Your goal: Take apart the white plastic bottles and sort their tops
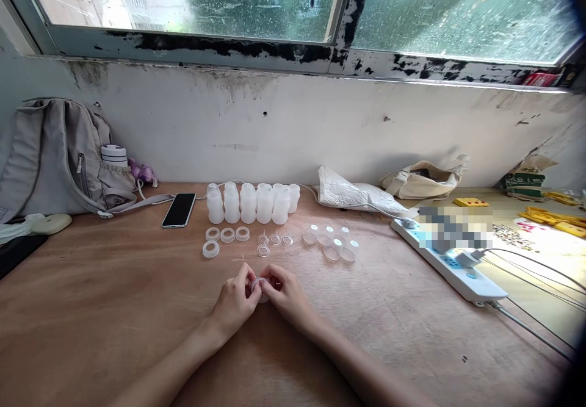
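Both my left hand and my right hand close their fingertips around a small translucent ring-shaped part, low over the wooden table. Fingers cover much of it. Beyond my hands lie several white rings on the left, several clear nipple-like pieces in the middle, and several clear round discs or caps with small pale dots on the right. Behind them stand several frosted white bottles, upright and grouped close together.
A phone lies left of the bottles, near a grey backpack. At the right are a white padded packet, a beige pouch, a power strip with cables, and yellow items. A wall and window stand behind.
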Motion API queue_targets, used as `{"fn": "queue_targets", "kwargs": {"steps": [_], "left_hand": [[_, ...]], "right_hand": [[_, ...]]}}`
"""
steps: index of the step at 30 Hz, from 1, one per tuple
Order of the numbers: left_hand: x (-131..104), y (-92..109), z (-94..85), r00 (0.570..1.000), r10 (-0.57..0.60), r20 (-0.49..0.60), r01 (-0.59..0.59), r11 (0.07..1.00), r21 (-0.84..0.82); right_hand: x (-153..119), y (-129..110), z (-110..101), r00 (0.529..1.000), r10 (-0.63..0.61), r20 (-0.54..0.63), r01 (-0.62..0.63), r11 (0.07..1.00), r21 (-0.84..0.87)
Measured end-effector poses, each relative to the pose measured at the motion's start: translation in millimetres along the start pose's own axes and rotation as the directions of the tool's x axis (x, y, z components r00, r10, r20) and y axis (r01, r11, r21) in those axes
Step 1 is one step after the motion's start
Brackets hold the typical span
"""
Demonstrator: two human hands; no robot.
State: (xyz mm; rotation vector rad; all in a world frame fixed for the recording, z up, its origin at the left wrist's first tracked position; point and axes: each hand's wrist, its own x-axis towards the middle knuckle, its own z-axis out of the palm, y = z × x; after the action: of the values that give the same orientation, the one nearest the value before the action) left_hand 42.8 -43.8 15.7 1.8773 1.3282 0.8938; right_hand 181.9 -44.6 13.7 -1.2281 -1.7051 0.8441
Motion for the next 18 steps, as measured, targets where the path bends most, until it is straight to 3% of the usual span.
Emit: {"fn": "queue_targets", "kwargs": {"steps": [5,8,13,18], "left_hand": [[3.8,-2.2,-1.4,1.0,-0.025,-0.006,0.024,0.988,-0.149],[5.0,-3.0,-3.1,1.0,-0.009,-0.012,0.007,0.993,-0.118],[6.6,-4.7,-5.6,0.997,0.033,-0.07,-0.026,0.995,0.091],[9.2,-7.7,-3.6,0.999,0.043,-0.024,-0.043,0.999,-0.001]], "right_hand": [[1.5,10.7,4.4,0.994,0.102,0.035,-0.107,0.967,0.23],[2.1,14.3,5.4,0.987,0.133,0.088,-0.156,0.925,0.346],[1.3,13.8,3.1,0.995,0.088,0.043,-0.095,0.976,0.195],[3.4,19.2,3.4,0.992,0.128,-0.001,-0.126,0.98,0.153]]}}
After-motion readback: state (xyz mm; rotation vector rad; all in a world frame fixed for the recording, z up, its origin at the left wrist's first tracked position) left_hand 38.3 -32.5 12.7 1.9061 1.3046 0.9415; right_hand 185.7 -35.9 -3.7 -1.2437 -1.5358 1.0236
